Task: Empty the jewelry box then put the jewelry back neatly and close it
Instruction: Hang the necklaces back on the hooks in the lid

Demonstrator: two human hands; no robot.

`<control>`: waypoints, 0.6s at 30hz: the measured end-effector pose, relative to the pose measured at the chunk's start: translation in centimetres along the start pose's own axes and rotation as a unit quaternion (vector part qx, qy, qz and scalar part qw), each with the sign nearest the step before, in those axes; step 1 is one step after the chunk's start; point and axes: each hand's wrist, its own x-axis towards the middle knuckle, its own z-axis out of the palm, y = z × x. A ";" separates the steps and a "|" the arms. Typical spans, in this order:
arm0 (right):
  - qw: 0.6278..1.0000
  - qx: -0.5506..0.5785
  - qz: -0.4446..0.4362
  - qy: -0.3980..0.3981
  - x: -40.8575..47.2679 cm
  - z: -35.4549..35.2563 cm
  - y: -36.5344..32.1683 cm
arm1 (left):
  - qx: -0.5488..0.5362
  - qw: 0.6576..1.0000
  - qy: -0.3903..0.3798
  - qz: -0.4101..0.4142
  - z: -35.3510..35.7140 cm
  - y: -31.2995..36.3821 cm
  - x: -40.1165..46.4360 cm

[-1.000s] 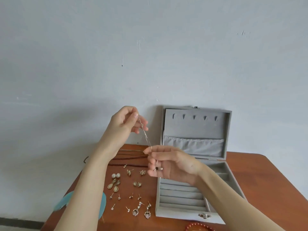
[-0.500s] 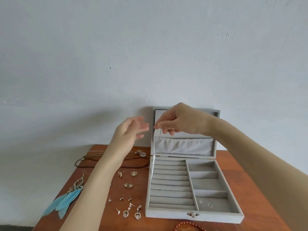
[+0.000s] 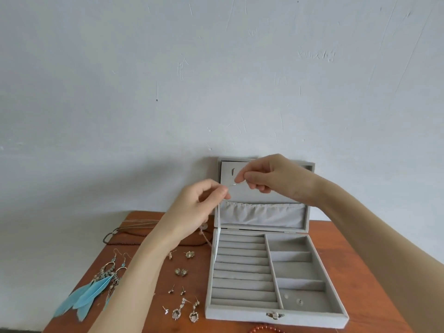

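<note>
The grey velvet jewelry box stands open on the wooden table, its lid upright against the wall. A thin silver chain necklace is stretched in front of the lid's hooks. My right hand pinches one end near the top of the lid. My left hand pinches the other end just left of the lid. The tray's ring rolls and compartments hold almost nothing; two tiny pieces lie in the front right compartment.
Left of the box lie several small stud earrings, two drop earrings, blue feather earrings and dark cord necklaces. A red bead bracelet shows at the table's front edge. A white wall rises right behind.
Both hands rose from over the table to the lid with the chain. My left hand, briefly open half a second ago, now pinches the chain's end again. The view tilted down.
</note>
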 end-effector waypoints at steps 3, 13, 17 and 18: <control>0.999 0.030 0.016 0.011 0.0 0.0 1.7 | 0.076 0.996 0.045 0.028 -0.5 -0.5 0.3; 0.979 -0.024 0.047 0.196 2.2 3.0 5.8 | 0.256 0.946 0.193 0.049 2.0 -1.0 6.5; 0.953 -0.016 0.046 0.299 3.3 4.1 6.7 | 0.322 0.915 0.237 0.057 3.1 -1.2 7.8; 0.949 -0.020 0.047 0.312 3.5 4.3 6.8 | 0.332 0.910 0.243 0.052 3.3 -1.2 8.0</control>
